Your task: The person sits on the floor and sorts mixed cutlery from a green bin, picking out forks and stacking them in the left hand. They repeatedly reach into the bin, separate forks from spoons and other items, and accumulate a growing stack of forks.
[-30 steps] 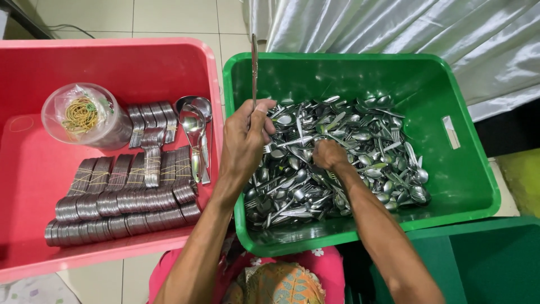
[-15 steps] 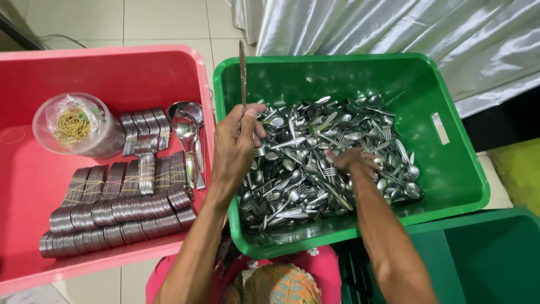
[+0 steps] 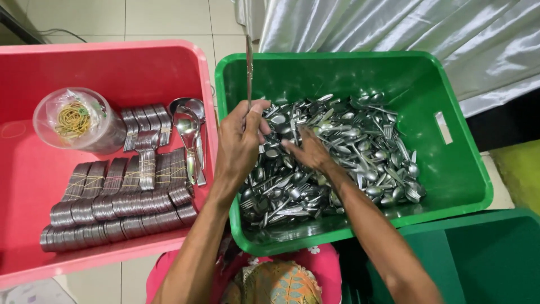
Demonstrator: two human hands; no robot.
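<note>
While the head view is the only one, every line below reads from it.

Left hand: the left hand [image 3: 239, 141], at centre frame over the near-left corner of the green crate [image 3: 461, 186], is closed around a bunch of cutlery handles [image 3: 249, 67] that stand upright and reach toward the top of the frame.

Right hand: the right hand [image 3: 309, 151] lies just right of it, fingers together and pointing left, resting on the pile of loose spoons and forks [image 3: 349, 146]; whether it pinches a piece cannot be told.

Pile: tangled, filling the crate floor from centre to right of frame.

Left of frame: the red crate [image 3: 112, 62] holds banded spoon bundles [image 3: 118, 197] in rows, two ladles [image 3: 188, 129] beside them, and a clear tub of rubber bands [image 3: 76, 121] at upper left.

Risk, grip: the upright handles look thin and smooth; a slack fist could probably let one slide back into the pile.

Risk, fingers: fork tines lie point-up among the spoons, so the right fingertips could get pricked.

Risk, tangle: pulling one piece may drag its neighbours over the low near rim.

Risk, gap: a dropped piece could fall between the two crates.
</note>
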